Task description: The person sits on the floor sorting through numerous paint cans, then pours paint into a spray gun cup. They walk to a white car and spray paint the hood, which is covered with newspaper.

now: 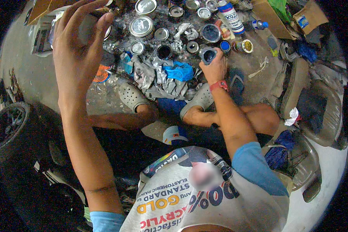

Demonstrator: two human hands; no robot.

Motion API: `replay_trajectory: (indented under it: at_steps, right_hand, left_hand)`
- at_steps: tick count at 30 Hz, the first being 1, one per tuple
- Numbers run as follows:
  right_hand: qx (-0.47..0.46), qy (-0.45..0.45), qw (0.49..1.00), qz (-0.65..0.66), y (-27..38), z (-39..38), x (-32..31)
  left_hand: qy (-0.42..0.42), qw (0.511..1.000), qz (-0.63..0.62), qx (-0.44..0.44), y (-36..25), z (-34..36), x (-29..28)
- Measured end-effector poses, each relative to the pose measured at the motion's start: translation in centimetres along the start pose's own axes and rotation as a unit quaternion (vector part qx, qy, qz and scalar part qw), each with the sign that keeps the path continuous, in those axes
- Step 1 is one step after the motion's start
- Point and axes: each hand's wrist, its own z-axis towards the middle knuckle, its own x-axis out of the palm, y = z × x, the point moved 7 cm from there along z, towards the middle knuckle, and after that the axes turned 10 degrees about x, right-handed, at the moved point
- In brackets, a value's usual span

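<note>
My left hand (75, 52) is raised at the upper left, fingers curved and apart, with nothing visible held; its fingertips reach the top edge. My right hand (214, 67) grips a small cup (208, 56) with dark contents, right of centre. Around that cup are an open tin (192, 46), a blue-topped container (224, 46) and a yellow-rimmed tin (243, 46). A dark-filled tin (164, 52) stands further left. Crumpled grey cloths (149, 79) and a bright blue crumpled item (178, 70) lie between the hands, beyond my feet.
Several tins (140, 26) and a tall white can (231, 17) cover the far floor. Cardboard boxes (308, 20) sit upper right. A black car part with a wheel (9, 123) is at the left, grey panels (317, 112) at the right. A white bucket (175, 134) is between my legs.
</note>
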Motion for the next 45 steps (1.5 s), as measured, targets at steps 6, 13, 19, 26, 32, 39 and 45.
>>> replay_trajectory:
  at_steps: [6,13,19,26,32,39,45]
  right_hand:
    - [-0.069,0.018,0.997,-0.039,1.2,-0.8,-0.8]
    - [-0.088,0.021,0.995,-0.039,1.0,-1.9,0.4]
    - [0.073,0.058,0.993,-0.066,-1.0,-1.3,1.3]
    - [0.012,0.083,0.996,-0.024,0.9,-2.0,1.4]
    - [-0.037,0.074,0.996,-0.038,0.5,-1.9,0.8]
    - [-0.047,0.096,0.993,-0.042,1.5,-1.8,1.3]
    - [-0.015,0.172,0.982,-0.07,1.1,-1.5,2.1]
  left_hand:
    - [0.021,0.999,0.023,-0.023,0.2,-0.7,-0.3]
    - [0.013,0.999,0.043,-0.011,1.2,-1.5,-0.7]
    - [0.014,0.998,0.048,-0.023,1.7,-1.8,-0.8]
    - [0.012,0.999,0.018,-0.04,2.1,-1.7,-0.5]
    - [0.034,0.998,0.044,-0.032,1.8,-1.6,-0.3]
    - [0.016,0.999,0.024,-0.023,2.0,-1.4,-0.6]
    - [0.009,0.996,0.044,-0.077,3.2,-1.9,-1.2]
